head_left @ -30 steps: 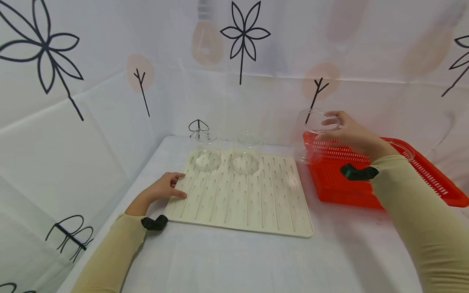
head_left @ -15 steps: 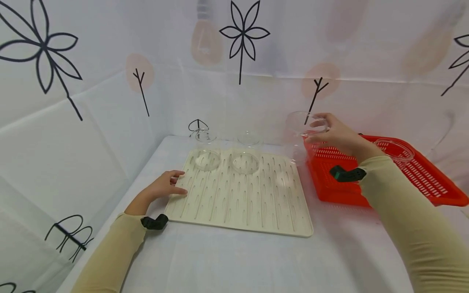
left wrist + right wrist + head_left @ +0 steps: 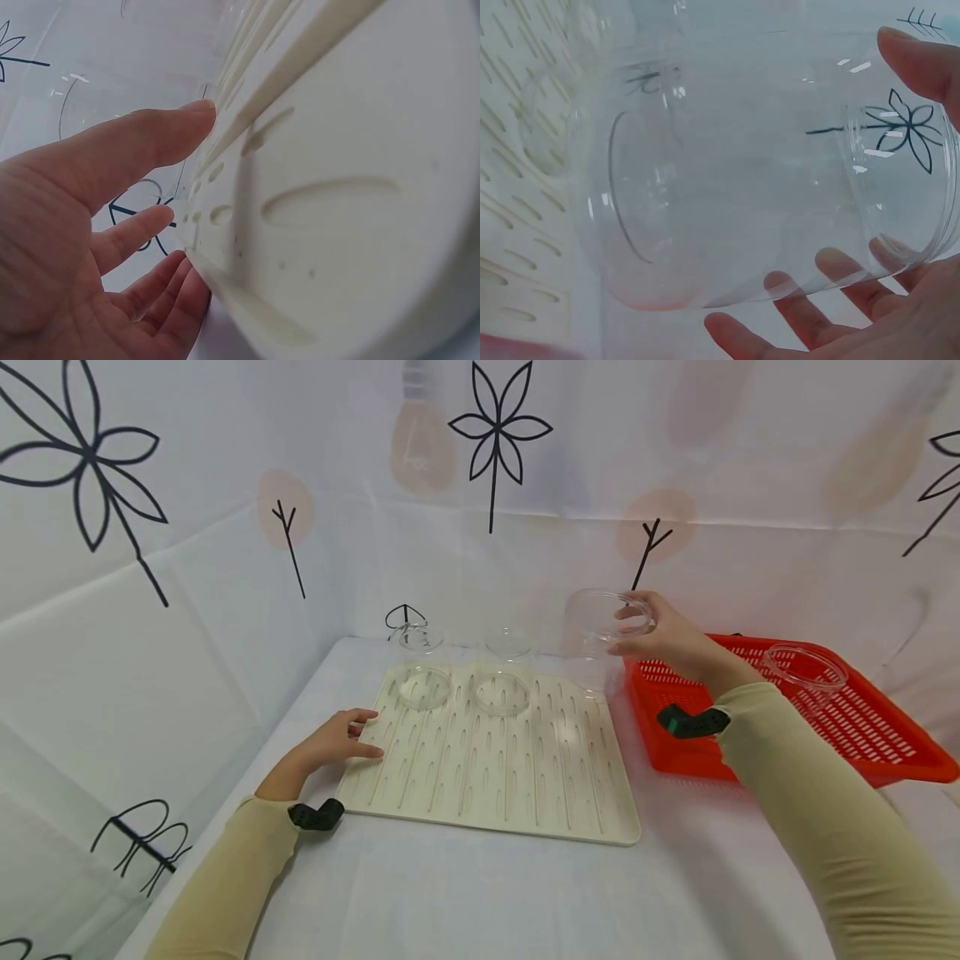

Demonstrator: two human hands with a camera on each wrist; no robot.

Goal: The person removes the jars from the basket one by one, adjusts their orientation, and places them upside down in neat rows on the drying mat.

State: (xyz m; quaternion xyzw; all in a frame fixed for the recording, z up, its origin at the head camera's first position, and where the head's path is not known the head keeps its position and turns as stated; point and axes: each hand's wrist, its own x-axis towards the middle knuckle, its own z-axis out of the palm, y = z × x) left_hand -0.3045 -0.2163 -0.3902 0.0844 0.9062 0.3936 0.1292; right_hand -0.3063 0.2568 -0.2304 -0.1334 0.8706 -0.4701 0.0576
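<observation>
A clear jar [image 3: 588, 627] is in my right hand [image 3: 667, 639], held near its rim above the far right corner of the cream ribbed drying mat [image 3: 480, 777]. In the right wrist view the thumb lies on one side of the jar and the fingers [image 3: 799, 311] on the other. My left hand [image 3: 333, 743] rests at the mat's left edge, thumb and fingers loosely spread, holding nothing. Toward the back of the mat stand two more clear jars, one on the left [image 3: 423, 672] and one right of it [image 3: 504, 677].
A red perforated basket [image 3: 675, 760] sits right of the mat, partly behind my right forearm. Another clear round rim [image 3: 806, 668] shows in it. A patterned white curtain [image 3: 570, 468] hangs close behind the table, and another side of it runs along the left.
My right hand has carried the jar leftward from over the red basket to the mat's far right corner. The left hand has stayed nearly still at the mat's edge.
</observation>
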